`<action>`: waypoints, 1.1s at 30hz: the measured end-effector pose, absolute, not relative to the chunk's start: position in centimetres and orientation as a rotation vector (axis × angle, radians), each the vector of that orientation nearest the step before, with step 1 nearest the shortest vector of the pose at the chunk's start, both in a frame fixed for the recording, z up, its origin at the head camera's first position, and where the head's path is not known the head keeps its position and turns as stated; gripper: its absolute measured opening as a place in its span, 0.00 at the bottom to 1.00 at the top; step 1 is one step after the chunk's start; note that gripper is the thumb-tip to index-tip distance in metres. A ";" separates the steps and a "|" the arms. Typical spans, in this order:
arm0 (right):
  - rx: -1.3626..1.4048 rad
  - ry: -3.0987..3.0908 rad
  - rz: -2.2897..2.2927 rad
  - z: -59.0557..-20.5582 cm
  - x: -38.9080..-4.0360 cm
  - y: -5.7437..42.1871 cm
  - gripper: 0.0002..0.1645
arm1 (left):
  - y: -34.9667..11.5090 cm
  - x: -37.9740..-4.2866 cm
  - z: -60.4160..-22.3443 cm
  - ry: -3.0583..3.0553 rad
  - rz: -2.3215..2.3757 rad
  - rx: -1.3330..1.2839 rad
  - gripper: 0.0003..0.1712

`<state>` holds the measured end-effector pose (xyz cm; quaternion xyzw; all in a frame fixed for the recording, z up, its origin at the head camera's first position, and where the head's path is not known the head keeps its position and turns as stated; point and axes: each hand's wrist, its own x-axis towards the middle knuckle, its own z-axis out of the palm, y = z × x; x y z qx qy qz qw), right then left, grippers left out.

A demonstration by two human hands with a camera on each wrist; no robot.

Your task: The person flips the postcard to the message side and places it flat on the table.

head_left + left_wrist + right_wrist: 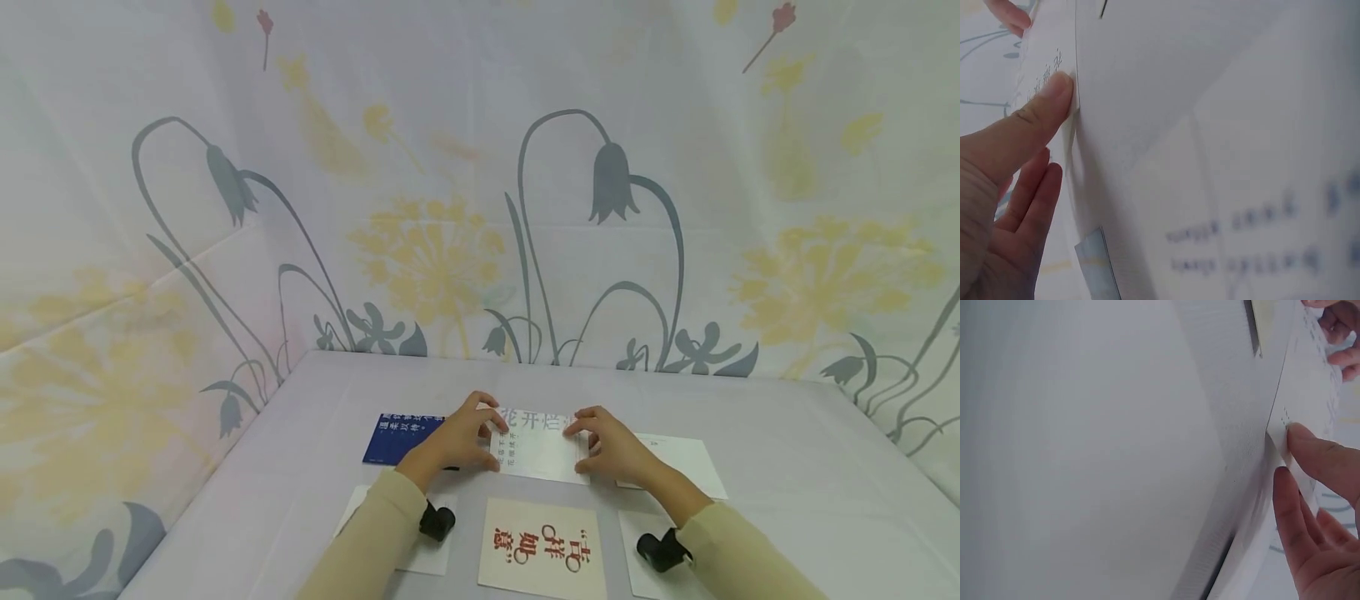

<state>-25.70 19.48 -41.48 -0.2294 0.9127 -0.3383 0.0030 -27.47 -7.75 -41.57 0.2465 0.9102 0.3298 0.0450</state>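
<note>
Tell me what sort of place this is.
Probably a small indoor recording corner, though I can't be sure: flower-patterned sheeting rises behind and beside a pale table, and other cards lie near the white card held by the left hand and right hand.

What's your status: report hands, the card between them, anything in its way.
Left hand, right hand pinching opposite ends of grey-lettered card. Nothing seen lying over it. Blue card off its left, red-lettered card nearer the body.
</note>
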 end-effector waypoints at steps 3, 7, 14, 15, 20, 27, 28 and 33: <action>-0.733 2.874 -1.086 -41.3 -25.4 19.6 0.27 | -7.6 -27.4 -41.6 2.756 1.058 0.728 0.24; -0.732 2.869 -1.148 -41.1 -25.0 19.8 0.29 | -7.6 -27.4 -41.7 2.735 1.148 0.681 0.24; -0.665 2.857 -1.256 -41.1 -24.7 20.3 0.26 | -8.0 -27.2 -41.9 2.649 1.320 0.678 0.25; -0.652 2.856 -1.276 -41.1 -24.7 20.4 0.26 | -8.0 -27.1 -41.9 2.638 1.345 0.674 0.25; -0.646 2.813 -1.400 -41.3 -24.7 20.5 0.24 | -8.3 -26.9 -41.6 2.586 1.471 0.645 0.25; -0.597 2.746 -1.587 -41.0 -24.6 20.4 0.37 | -8.2 -26.6 -41.4 2.587 1.531 0.591 0.23; -0.589 2.738 -1.605 -40.9 -24.6 20.4 0.40 | -8.2 -26.6 -41.4 2.582 1.542 0.591 0.23; -0.545 2.753 -1.595 -40.6 -24.6 20.4 0.44 | -8.3 -26.7 -41.0 2.565 1.594 0.593 0.20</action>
